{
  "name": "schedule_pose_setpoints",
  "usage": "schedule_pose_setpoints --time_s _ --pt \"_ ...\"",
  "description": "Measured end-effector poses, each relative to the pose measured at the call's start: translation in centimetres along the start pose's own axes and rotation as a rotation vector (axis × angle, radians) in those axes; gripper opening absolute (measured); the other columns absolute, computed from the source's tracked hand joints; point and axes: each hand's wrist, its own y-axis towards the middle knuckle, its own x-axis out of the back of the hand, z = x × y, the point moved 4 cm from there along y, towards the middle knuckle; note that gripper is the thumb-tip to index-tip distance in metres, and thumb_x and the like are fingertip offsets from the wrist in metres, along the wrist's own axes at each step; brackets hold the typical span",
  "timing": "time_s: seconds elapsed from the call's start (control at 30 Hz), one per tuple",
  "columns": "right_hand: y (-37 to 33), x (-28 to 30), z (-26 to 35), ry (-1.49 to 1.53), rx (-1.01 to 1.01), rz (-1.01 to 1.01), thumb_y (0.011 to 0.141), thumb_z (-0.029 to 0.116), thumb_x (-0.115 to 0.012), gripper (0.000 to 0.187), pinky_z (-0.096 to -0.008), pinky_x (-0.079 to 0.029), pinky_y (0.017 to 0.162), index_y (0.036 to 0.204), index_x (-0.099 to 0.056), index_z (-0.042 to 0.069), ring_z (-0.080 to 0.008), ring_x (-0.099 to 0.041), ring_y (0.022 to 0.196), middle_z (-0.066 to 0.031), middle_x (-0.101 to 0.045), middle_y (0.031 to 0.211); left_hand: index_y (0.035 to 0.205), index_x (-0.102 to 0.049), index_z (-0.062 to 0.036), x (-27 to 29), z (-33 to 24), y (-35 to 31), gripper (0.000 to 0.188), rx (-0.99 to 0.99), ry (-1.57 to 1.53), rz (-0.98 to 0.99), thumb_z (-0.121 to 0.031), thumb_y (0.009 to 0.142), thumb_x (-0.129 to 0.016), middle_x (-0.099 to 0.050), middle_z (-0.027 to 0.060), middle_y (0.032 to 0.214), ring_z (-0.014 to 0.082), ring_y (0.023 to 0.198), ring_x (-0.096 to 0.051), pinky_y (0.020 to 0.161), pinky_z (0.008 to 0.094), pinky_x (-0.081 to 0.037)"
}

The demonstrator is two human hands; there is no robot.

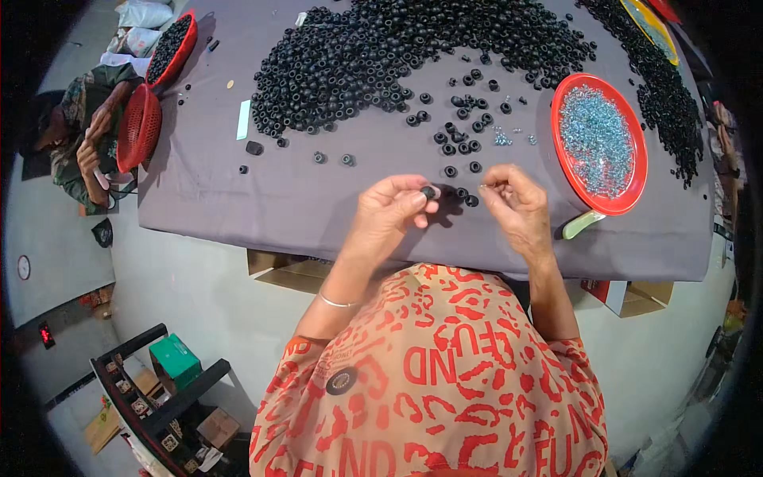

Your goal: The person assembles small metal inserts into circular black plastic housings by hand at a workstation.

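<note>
Pinched between the thumb and fingers of the left hand [389, 211] is a small black piece [428, 192], held at the fingertips, above the near part of the grey-covered table [310, 203]. On its right, the right hand [518, 208] has thumb and forefinger brought close; whether they clamp on something tiny, I cannot tell. Two loose black rings [472, 201] lie between the hands, with more scattered beyond toward a large black heap [342, 75]. A red plate [606, 207] of clear beads [598, 143] stands right of the right hand, limiting room there; bare cloth stretches left of the left hand. The table's near edge runs just below both hands.
</note>
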Motion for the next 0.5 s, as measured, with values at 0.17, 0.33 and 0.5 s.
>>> schedule_pose_setpoints --time_s 0.17,0.33,0.5 --pt "-0.9 -1.3 3.7 0.289 0.005 0.152 0.079 -0.010 -0.056 0.013 -0.0206 -0.043 0.064 0.090 -0.055 -0.003 -0.0077 -0.052 0.075 -0.0054 -0.054 0.086 0.101 -0.060 -0.0006 -1.2 0.4 -1.1 0.016 0.093 -0.292 0.076 -0.003 0.085 -0.056 -0.063 0.0136 0.094 0.0160 0.079 -0.062 0.061 0.0219 -0.053" --pt "-1.0 -1.4 6.1 0.035 0.206 0.050 0.074 -0.007 -0.061 0.013 -0.0225 -0.044 0.061 0.085 -0.057 -0.001 -0.0125 -0.055 0.069 -0.0063 -0.058 0.079 0.101 -0.059 -0.0006 -2.1 0.5 -1.8 0.016 0.124 -0.309 0.084 -0.004 0.085 -0.056 -0.062 0.0130 0.093 0.0152 0.077 -0.062 0.061 0.0219 -0.053" --pt "-0.8 -1.2 5.1 -0.161 0.272 -0.129 0.073 -0.006 -0.060 0.012 -0.0257 -0.043 0.057 0.082 -0.057 0.001 -0.0140 -0.054 0.064 -0.0076 -0.057 0.075 0.100 -0.060 -0.0005 -2.1 0.7 -2.0 0.016 0.121 -0.313 0.052 -0.004 0.084 -0.058 -0.063 0.0122 0.091 0.0150 0.073 -0.061 0.061 0.0226 -0.052"
